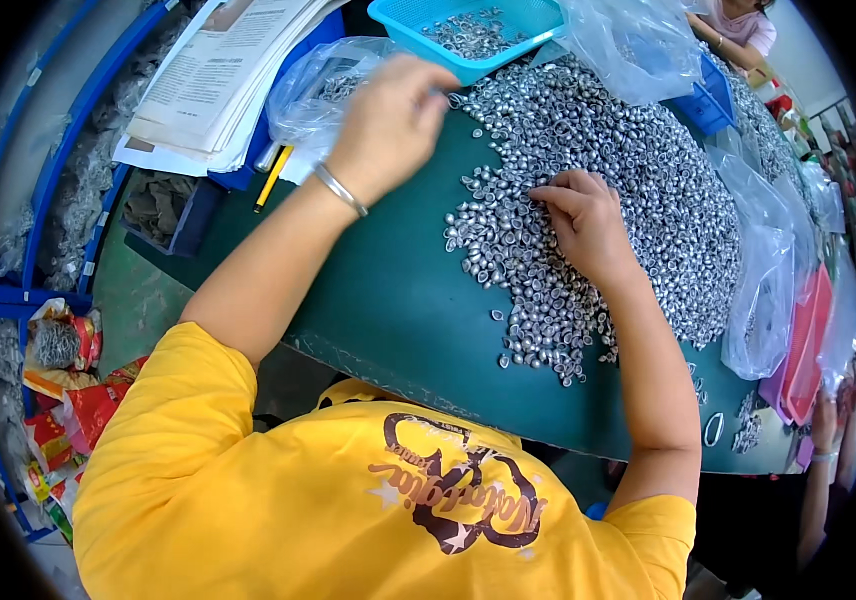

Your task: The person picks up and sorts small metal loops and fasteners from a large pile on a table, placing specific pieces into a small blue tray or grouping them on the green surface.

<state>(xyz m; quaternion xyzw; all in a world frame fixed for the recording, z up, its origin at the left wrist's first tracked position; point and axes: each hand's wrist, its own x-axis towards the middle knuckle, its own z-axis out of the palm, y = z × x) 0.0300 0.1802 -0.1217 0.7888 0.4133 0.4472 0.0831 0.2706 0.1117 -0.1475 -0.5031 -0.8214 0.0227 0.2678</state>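
Note:
A wide heap of small silver-coloured oval metal pieces (648, 190) covers much of the green tabletop (388, 270). My right hand (588, 220) rests over the heap's left part, thumb and forefinger pinched together among the pieces; what they grip, if anything, is hidden. My left hand (393, 125), with a silver bangle (340, 190) on its wrist, is raised between a clear plastic bag (303, 105) and a light-blue basket (468, 72). Its fingers are bent and smeared by motion, so their hold cannot be made out. More metal pieces lie in the basket.
Printed papers (213, 85) are stacked at the far left, near a yellow pen (273, 180) and a dark bin (163, 210). Plastic bags (763, 270) and a red tray (808, 345) lie right. Another person (738, 30) sits at the far right; someone's hand (828, 425) shows nearer.

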